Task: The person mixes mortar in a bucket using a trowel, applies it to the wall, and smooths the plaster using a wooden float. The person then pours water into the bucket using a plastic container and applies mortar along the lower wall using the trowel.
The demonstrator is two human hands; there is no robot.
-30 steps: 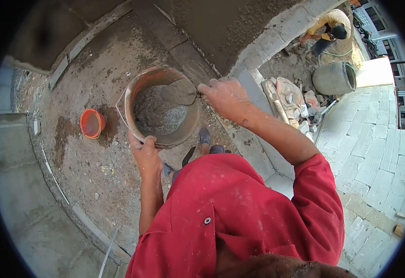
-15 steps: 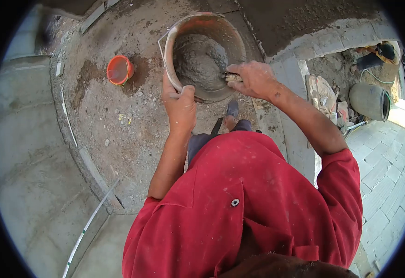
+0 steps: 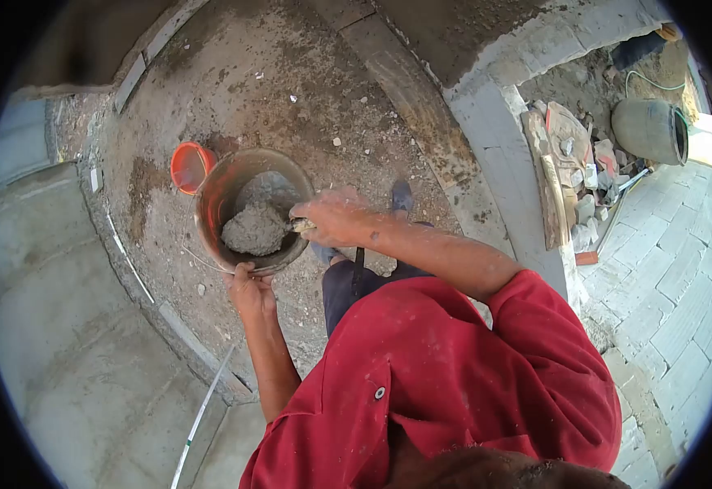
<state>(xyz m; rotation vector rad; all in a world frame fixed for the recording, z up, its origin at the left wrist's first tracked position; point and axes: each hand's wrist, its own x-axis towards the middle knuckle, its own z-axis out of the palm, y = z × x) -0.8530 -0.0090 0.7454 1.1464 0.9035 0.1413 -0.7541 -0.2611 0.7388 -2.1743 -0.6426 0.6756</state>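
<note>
A wide mortar bucket [image 3: 227, 186] stands at the left of centre, tilted so that I look into it. Grey wet mortar [image 3: 254, 230] lies heaped inside. My left hand [image 3: 252, 293] is closed on the bucket's near rim, thumb over the edge. At the right side of the rim, my right hand [image 3: 338, 218] is wrapped round the stubby, cement-crusted handle of a trowel [image 3: 301, 225]. The trowel's blade is hidden, apparently under the mortar. A thin wire handle hangs at the bucket's lower left.
A small orange bucket [image 3: 191, 167] sits just beyond the big one. Planks [image 3: 409, 81] and a block wall [image 3: 486, 147] run along the right. Further right are rubble, a barrel [image 3: 648, 130] and part of another person [image 3: 637, 50]. A white strip [image 3: 201, 420] lies lower left.
The big bucket has moved left and toward me, close to the orange bucket, with both hands still on it and the trowel. The mortar now shows as a raised heap.
</note>
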